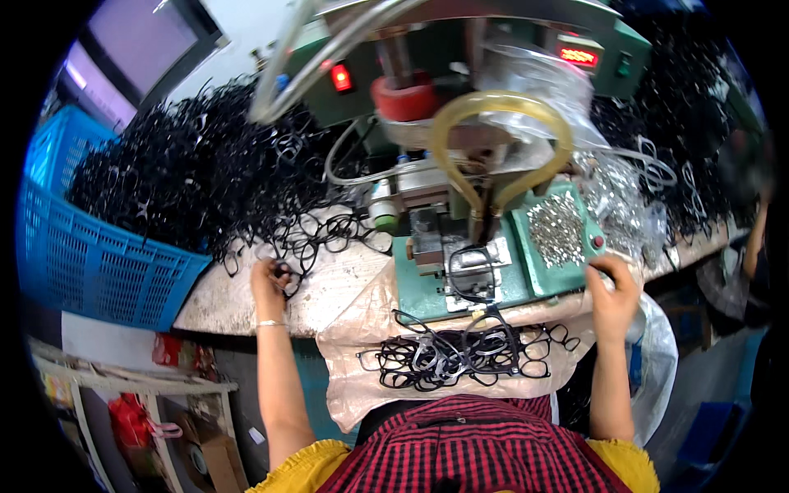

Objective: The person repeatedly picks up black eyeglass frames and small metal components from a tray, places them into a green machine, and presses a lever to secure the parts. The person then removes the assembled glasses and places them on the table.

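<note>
At the left of the worktable, my left hand (268, 286) is closed around a black eyeglass frame (288, 278), beside the loose edge of a big heap of black frames. My right hand (616, 289) is at the right edge of the green machine base (514, 283), next to a red button (598, 242). Its thumb and forefinger nearly meet in a pinch; what they hold, if anything, is too small to see. One black frame (472, 287) sits at the press's metal fixture (477, 263). Tangled frames (444, 357) lie on the beige cloth at my lap.
A green tray of small metal parts (555, 232) stands right of the fixture. The press (403, 99) with its yellowish hose (501, 100) rises behind. A blue crate (107, 263) borders the left. Clear plastic bags (620, 201) of parts lie at the right.
</note>
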{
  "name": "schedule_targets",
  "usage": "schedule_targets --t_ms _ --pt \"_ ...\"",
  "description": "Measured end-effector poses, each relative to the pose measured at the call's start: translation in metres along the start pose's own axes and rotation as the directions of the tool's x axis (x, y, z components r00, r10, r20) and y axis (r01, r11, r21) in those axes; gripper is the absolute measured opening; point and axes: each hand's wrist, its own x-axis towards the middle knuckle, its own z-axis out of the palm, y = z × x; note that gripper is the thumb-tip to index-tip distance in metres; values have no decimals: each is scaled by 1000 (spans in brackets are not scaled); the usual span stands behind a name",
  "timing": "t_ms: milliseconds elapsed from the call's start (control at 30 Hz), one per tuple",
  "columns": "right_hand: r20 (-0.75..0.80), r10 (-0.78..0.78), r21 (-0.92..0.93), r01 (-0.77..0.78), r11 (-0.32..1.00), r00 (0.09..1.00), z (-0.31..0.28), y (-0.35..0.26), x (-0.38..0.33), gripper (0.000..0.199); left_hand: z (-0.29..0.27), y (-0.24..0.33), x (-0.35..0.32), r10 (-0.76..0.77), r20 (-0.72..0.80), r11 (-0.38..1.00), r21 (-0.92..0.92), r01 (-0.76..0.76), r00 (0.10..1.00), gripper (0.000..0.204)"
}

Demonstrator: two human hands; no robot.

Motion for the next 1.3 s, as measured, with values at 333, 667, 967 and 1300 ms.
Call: schedule_targets --t_ms 333,667,967,1300 --pt "138 -24 457 -43 889 990 97 -104 31 42 168 27 -146 301 226 934 -264 -239 927 8" --pt "242 36 752 -211 624 970 103 -123 19 62 265 106 -224 819 452 526 -348 -776 353 16" --pt "438 14 628 -318 710 899 56 -140 12 67 237 108 -234 678 723 346 -155 -926 132 16" --pt "-262 152 386 -41 921 953 46 31 60 32 257 62 -243 538 822 171 -320 -932 -184 21"
